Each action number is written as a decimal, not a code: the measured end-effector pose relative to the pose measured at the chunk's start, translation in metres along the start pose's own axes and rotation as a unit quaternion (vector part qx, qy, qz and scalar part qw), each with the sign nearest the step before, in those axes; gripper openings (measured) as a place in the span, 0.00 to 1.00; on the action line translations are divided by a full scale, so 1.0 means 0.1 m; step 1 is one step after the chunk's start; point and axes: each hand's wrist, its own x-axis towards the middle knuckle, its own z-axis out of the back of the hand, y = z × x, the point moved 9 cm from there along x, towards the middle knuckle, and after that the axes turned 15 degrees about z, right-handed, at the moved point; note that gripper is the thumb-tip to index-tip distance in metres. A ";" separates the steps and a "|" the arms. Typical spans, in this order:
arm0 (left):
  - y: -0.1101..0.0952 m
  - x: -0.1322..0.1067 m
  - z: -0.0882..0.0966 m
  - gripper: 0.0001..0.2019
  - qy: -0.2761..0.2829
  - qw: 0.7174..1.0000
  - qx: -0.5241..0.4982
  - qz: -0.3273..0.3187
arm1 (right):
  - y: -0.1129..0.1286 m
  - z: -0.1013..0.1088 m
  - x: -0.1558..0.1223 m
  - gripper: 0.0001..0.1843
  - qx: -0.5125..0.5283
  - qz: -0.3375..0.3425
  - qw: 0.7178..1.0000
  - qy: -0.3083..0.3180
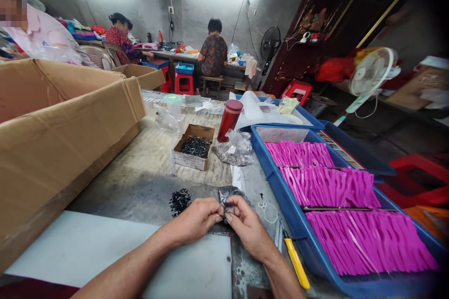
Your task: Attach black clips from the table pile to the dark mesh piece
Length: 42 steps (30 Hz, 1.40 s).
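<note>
My left hand and my right hand meet over the near part of the table, fingers pinched together. Something small and dark sits between the fingertips, mostly hidden, and I cannot make out its kind. Just behind the fingers lies a dark plastic bag. Left of it is a loose pile of small black pieces. To the right are a white loop of cord and a screwdriver with a yellow handle. Under my forearms lies a pale flat sheet.
A large cardboard box stands on the left. Ahead are a small carton of black parts, a red flask and a clear bag. A blue crate with magenta strips flanks the right. Several people sit farther off.
</note>
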 end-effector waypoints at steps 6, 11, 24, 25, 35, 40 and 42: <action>0.00 0.00 0.02 0.07 -0.003 1.000 -0.014 0.004 | 0.00 0.00 0.01 0.08 0.030 -0.008 0.999 -0.014; 0.00 0.00 0.01 0.07 -0.005 1.000 -0.012 0.004 | -0.03 0.00 0.01 0.09 0.035 -0.007 0.999 -0.020; 0.05 0.02 0.07 0.07 -0.015 0.997 -0.054 0.044 | -0.03 0.06 0.02 0.09 0.039 -0.004 0.997 -0.063; 0.07 0.02 0.11 0.06 -0.022 0.995 -0.070 0.061 | -0.04 0.08 0.02 0.09 0.042 -0.005 0.996 -0.075; 0.43 0.33 1.18 0.06 -0.207 0.957 -0.106 0.172 | -0.04 0.29 0.02 0.11 0.030 -0.009 0.985 -0.167; 0.41 0.54 1.65 0.07 -0.297 0.939 0.002 0.175 | -0.04 0.33 0.02 0.10 0.011 0.000 0.985 -0.173; 0.38 0.51 1.64 0.09 -0.300 0.939 0.021 0.169 | -0.03 0.34 0.02 0.10 0.005 0.002 0.984 -0.178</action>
